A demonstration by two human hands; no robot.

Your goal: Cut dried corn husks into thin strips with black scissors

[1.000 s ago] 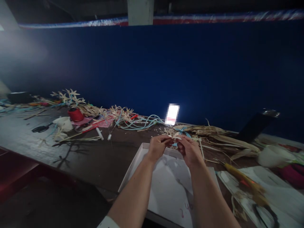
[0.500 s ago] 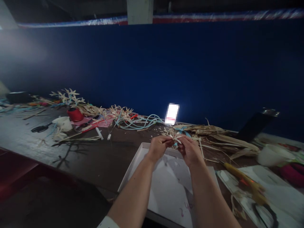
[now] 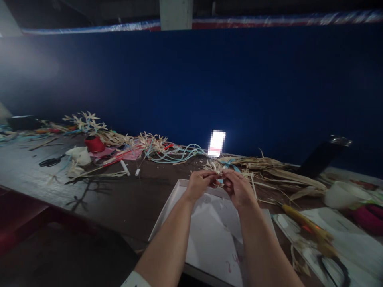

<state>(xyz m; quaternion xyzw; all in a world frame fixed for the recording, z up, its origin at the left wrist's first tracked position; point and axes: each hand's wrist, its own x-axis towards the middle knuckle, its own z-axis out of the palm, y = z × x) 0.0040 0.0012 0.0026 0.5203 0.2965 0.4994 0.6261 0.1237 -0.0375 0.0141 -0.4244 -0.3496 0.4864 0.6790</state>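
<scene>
My left hand point(image 3: 199, 184) and my right hand point(image 3: 237, 189) meet above the far rim of a shallow white box point(image 3: 209, 235). Both are closed in a pinch on a small pale straw flower point(image 3: 216, 167), whose thin petals stick out above my fingertips. The two hands touch at the fingertips. A bit of light blue ribbon point(image 3: 230, 164) lies just behind them on the dark table point(image 3: 119, 199).
Dried husks and straw point(image 3: 269, 165) lie right of my hands. Further left sit blue cords point(image 3: 176, 153), more straw flowers point(image 3: 86, 121), a red spool point(image 3: 95, 144), a white cup point(image 3: 79, 155) and black scissors point(image 3: 50, 161). A white bowl point(image 3: 344, 195) and white sheets with scissors point(image 3: 335, 267) are at right.
My fingers have shifted slightly on the straw flower, and the flower has dropped a little lower between them. Nothing else has moved.
</scene>
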